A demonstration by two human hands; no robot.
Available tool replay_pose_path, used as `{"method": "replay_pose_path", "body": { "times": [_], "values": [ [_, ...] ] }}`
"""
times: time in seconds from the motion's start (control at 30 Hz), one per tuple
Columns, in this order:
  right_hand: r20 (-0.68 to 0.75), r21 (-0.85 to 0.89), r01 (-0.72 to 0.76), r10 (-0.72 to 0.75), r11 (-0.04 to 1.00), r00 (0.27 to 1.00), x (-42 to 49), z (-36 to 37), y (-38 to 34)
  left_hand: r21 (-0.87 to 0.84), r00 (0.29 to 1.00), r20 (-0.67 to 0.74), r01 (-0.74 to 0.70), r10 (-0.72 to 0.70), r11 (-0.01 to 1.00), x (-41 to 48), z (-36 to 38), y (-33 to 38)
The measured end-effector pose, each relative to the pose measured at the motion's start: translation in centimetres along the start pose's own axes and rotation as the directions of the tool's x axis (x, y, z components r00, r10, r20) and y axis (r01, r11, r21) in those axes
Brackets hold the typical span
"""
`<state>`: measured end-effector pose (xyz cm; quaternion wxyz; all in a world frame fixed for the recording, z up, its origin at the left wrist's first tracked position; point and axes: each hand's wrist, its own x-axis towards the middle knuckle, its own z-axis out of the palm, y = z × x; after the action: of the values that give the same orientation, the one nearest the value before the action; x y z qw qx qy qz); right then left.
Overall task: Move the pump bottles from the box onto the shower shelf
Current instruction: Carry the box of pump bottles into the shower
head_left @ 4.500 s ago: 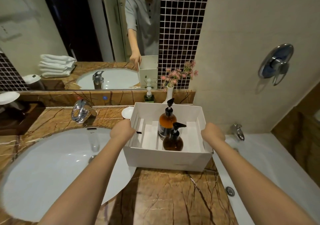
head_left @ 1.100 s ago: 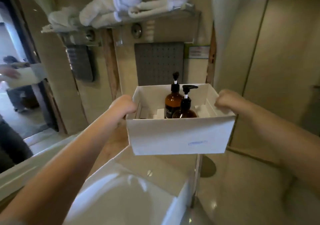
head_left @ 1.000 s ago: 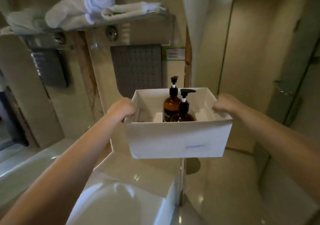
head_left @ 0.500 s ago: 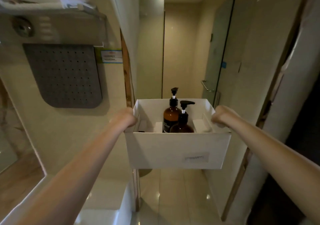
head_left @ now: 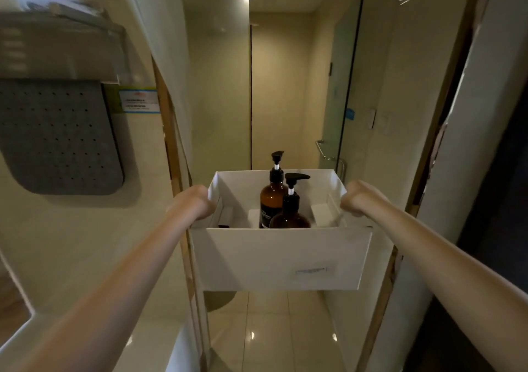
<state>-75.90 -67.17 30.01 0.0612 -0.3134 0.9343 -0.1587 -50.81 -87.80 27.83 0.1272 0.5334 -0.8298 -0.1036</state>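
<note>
Far to the left of the box hung a flat grey rubbery mat (head_left: 57, 137), rounded at its corners and dotted with small holes. Above it were blurred white towels (head_left: 43, 0) on a metal rack. Nearer the box, also to its left, a small blue-edged rectangular notice (head_left: 139, 100) was stuck on the smooth beige wall.

The person's bare left hand (head_left: 194, 204) was curled tight over the left rim of the open white cardboard box (head_left: 257, 257), a matt, straight-walled rectangle held in the air with a faint label on its front wall. Inside, near the middle, both pump bottles stood upright. The tall brown glass bottle with a black pump (head_left: 270, 200) was behind. The shorter, rounder brown glass bottle with a black pump (head_left: 290, 220) stood just in front of it and slightly right. White card dividers flanked them. The bare right hand (head_left: 357, 197) gripped the box's right rim in a closed fist.

Behind the box and to its right was a frosted glass door with a chrome handle (head_left: 323, 150). Glossy cream floor tiles (head_left: 271, 328) shone below the box.

Compared with half a second earlier, the mat and rack sat nearer the left edge and the doorway was more central. The grips and bottles were unchanged.
</note>
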Motion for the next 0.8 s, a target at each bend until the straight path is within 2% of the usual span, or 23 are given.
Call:
{"method": "replay_pose_path", "body": {
  "times": [0.37,0.57,0.8],
  "values": [
    [-0.015,0.026,0.026,-0.026,0.999,1.0,8.0,-1.1,-0.7,0.052,0.999,-0.029,0.041,-0.039,0.998,6.2,-0.1,4.1],
    [0.02,0.004,-0.007,0.007,1.0,1.0,14.0,-0.3,-2.0,0.015,0.997,0.07,0.03,-0.031,0.999,12.0,1.0,5.6],
    [0.025,0.005,-0.049,0.049,0.999,0.998,22.0,-0.5,-5.5,-0.03,0.995,0.091,-0.035,0.037,0.999,21.6,1.0,7.5]
  ]
}}
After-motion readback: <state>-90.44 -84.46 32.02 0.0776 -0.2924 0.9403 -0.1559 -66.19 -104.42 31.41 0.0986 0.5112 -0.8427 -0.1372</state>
